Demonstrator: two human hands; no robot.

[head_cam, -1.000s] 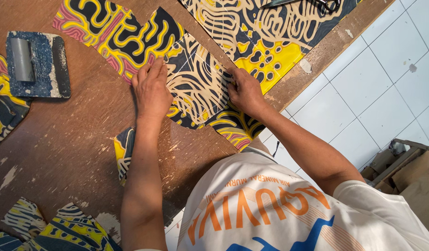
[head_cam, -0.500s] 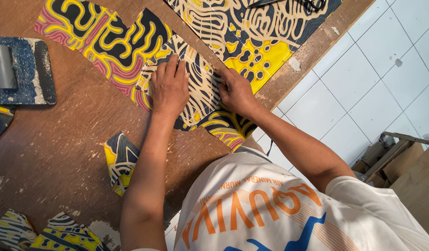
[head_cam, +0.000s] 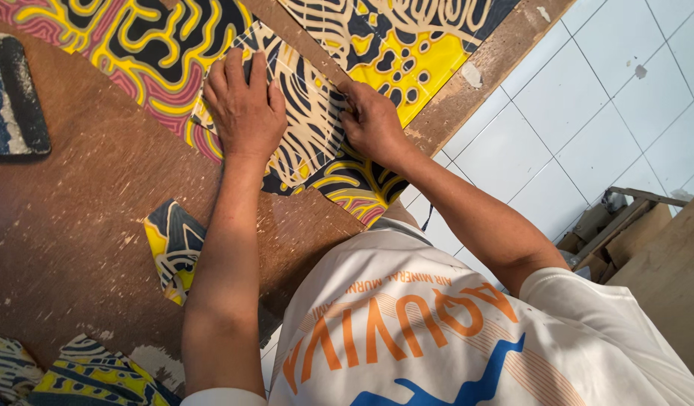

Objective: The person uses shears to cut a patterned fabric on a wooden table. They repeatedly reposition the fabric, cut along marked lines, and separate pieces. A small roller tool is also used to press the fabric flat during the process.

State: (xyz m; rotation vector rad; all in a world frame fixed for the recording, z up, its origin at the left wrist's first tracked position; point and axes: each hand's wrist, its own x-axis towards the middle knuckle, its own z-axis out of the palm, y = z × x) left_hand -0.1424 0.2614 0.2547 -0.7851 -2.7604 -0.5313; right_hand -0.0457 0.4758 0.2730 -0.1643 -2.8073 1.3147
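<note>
— What's on the wooden table, starting from the far left?

— A dark block with a blue-and-white face sits at the left edge, well to the left of the patterned panel piece everything turns on. Nearer me, at the table's near-left corner, lie a few loose scraps of the same printed cloth, and one small folded scrap rests on bare wood just left of the person's forearm.

— And the hands?

— The left hand lies flat on the patterned panel piece — fingers spread wide, palm down, gripping nothing, only pressing on its left half. That piece is navy with cream lines, and it lies on the table's far side, overlapping a bigger sheet of yellow, pink and black fabric that stretches off to its left.

— The other hand?

— The right hand is on the piece's right edge, fingers curled down against it; whether they pinch the edge or only push I cannot tell. Right of the piece runs a bare wooden strip, with a yellow-and-navy sheet behind it, and beyond that white floor tiles.
</note>
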